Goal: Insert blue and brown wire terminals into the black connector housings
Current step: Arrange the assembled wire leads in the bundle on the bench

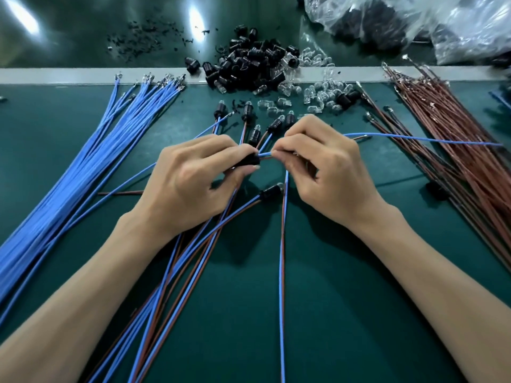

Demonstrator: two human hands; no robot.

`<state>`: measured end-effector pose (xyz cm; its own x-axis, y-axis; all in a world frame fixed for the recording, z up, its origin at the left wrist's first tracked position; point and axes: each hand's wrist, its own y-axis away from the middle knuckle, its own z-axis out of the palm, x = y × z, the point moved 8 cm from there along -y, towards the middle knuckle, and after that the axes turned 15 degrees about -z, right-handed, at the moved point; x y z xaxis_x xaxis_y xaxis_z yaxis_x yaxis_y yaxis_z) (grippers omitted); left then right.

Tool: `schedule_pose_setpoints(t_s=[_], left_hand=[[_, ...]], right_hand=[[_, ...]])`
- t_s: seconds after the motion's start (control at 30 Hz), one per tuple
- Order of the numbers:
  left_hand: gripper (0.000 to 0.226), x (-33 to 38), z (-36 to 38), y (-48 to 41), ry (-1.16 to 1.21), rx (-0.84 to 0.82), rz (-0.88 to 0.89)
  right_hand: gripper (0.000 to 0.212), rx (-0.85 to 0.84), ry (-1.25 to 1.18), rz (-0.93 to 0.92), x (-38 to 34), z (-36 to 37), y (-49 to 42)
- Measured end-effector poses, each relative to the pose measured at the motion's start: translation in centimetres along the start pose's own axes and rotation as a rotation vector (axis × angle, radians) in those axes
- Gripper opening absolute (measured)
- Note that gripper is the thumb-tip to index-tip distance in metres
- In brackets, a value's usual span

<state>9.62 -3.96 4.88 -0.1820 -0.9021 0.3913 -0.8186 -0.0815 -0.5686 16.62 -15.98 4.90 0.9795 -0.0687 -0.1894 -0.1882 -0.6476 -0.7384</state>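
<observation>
Housing (247, 161) L hand (190, 183), wire (265, 154) R hand (326, 172)

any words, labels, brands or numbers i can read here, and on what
None: no print, label or number shows on the clear plastic bags, the pile of black connector housings, the bundled blue wires, the brown wires or the green mat.

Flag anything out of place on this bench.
Black crumbs are scattered across the far surface, left of the housing pile. What looks like one black housing lies stray among the brown wires at right, away from the pile.
</observation>
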Motion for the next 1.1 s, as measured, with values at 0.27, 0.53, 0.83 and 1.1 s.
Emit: schedule_pose_setpoints(t_s=[0.27, 0.53, 0.83, 1.1], left_hand=[[0.02, -0.6, 0.0, 0.0, 0.021, 0.001, -0.02], [0.025, -1.8, -0.3, -0.3, 0.147, 0.012, -0.161], [0.024, -1.4, 0.0, -0.5, 0.198, -0.061, -0.108], [0.025, -1.3, -0.2, -0.6, 0.214, -0.043, -0.14]], right_hand=[[0.015, -0.042, -0.069, -0.066, -0.9, 0.3, -0.7], [0.017, -0.039, -0.045, -0.055, -1.0, 0.1, -0.6], [0.013, 0.034, 0.05, -0.015, -0.3, -0.5, -0.2], [0.012, 0.008, -0.043, -0.056, -0.8, 0.0, -0.4]])
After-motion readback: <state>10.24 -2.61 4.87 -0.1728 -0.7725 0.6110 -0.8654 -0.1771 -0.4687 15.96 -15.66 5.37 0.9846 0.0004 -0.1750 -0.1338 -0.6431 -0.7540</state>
